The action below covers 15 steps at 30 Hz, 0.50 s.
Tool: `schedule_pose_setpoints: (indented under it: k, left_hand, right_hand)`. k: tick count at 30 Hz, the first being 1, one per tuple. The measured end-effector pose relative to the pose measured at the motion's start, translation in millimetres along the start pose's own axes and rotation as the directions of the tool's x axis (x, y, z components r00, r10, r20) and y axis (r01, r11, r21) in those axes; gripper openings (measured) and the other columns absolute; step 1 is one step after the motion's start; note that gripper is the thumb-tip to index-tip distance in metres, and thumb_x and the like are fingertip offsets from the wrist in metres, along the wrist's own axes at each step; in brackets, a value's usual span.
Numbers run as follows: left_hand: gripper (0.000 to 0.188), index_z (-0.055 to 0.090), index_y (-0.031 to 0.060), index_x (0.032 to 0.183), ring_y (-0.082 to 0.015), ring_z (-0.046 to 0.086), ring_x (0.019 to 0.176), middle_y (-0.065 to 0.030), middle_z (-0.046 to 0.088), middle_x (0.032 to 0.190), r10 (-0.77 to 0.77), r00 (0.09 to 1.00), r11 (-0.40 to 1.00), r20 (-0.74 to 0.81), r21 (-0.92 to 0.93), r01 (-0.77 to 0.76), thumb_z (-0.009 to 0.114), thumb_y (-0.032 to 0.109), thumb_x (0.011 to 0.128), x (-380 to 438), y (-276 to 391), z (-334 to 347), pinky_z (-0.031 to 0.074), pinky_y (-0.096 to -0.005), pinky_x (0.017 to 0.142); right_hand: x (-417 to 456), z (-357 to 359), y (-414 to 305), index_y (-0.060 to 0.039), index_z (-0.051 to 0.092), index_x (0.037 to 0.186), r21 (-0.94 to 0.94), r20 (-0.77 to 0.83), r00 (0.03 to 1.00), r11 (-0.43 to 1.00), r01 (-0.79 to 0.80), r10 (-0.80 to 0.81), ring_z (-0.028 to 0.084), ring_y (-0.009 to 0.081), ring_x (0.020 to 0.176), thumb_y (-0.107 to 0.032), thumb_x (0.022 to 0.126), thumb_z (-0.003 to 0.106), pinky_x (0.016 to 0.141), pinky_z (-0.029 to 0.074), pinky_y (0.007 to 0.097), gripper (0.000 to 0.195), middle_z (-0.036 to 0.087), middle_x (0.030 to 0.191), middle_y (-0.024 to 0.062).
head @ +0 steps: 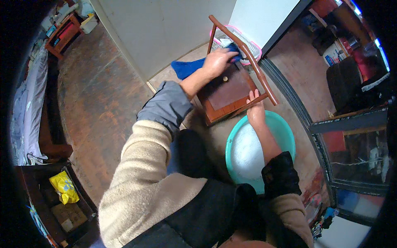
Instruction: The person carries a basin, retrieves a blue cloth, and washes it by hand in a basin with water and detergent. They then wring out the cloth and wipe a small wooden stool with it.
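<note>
My left hand (pixel 217 60) holds a bunched dark blue cloth (pixel 234 51) at the far edge of a small brown wooden chair (pixel 228 93). A brighter blue cloth (pixel 187 68), sock-like in shape, extends left from under my left wrist; whether the two blue parts are one piece is hidden. The chair's seat panel bears a round light-coloured spot or knob (pixel 225 79). Above the seat runs a curved wooden rail (pixel 245 49). My right hand (pixel 256 108) reaches beneath a thin side bar, its fingers over the seat's near right edge.
A green basin (pixel 230 155) with white suds stands under my right forearm. Behind the chair is a pink-rimmed white basket (pixel 254 49) against the wall. A sliding-door track (pixel 287 83) curves along the right. At left sits an open box (pixel 85 189) holding a yellow bag (pixel 64 187).
</note>
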<state>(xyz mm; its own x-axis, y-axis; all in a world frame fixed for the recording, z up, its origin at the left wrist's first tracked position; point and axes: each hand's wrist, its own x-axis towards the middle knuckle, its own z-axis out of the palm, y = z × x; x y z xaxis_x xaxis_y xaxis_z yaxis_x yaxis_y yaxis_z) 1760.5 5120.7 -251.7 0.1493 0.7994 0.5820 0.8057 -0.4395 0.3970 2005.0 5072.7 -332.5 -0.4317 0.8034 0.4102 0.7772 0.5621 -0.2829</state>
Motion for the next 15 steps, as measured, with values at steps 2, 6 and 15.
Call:
schedule_pose_setpoints:
  k: [2,6,15]
  left_hand:
    - [0.039,0.055,0.0157,0.107,-0.0319,0.052,0.091,-0.0116,0.057,0.095,0.035,0.995,0.999,0.09,-0.013,-0.034,0.058,0.01,0.069,24,13,21,0.043,-0.0391,0.077]
    - [0.039,0.055,0.0176,0.107,-0.031,0.05,0.099,-0.0102,0.055,0.103,-0.089,0.923,0.971,0.374,0.238,-0.003,0.06,0.024,0.069,34,0,77,0.041,-0.0444,0.081]
    - [0.028,0.056,0.0096,0.102,-0.0282,0.047,0.1,-0.0073,0.049,0.111,-0.206,0.968,0.864,0.141,0.49,0.112,0.044,0.012,0.077,24,-28,47,0.044,-0.0402,0.074]
  right_hand:
    - [-2,-1,-3,-0.0019,0.042,0.122,0.044,0.023,1.0,0.999,-0.006,0.005,0.036,0.0377,0.114,-0.012,0.085,0.047,0.093,0.032,0.0394,0.039,0.031,0.13,0.0214]
    - [2,3,-3,-0.0046,0.043,0.121,-0.04,-0.06,0.987,0.988,0.149,-0.151,0.043,0.037,0.108,-0.011,0.082,0.051,0.089,0.036,0.0396,0.04,0.036,0.128,0.0207]
    - [-2,-5,-6,-0.0093,0.044,0.122,-0.127,0.003,1.0,0.992,0.004,-0.004,0.048,0.0341,0.102,-0.016,0.083,0.051,0.084,0.041,0.0396,0.041,0.038,0.128,0.0139]
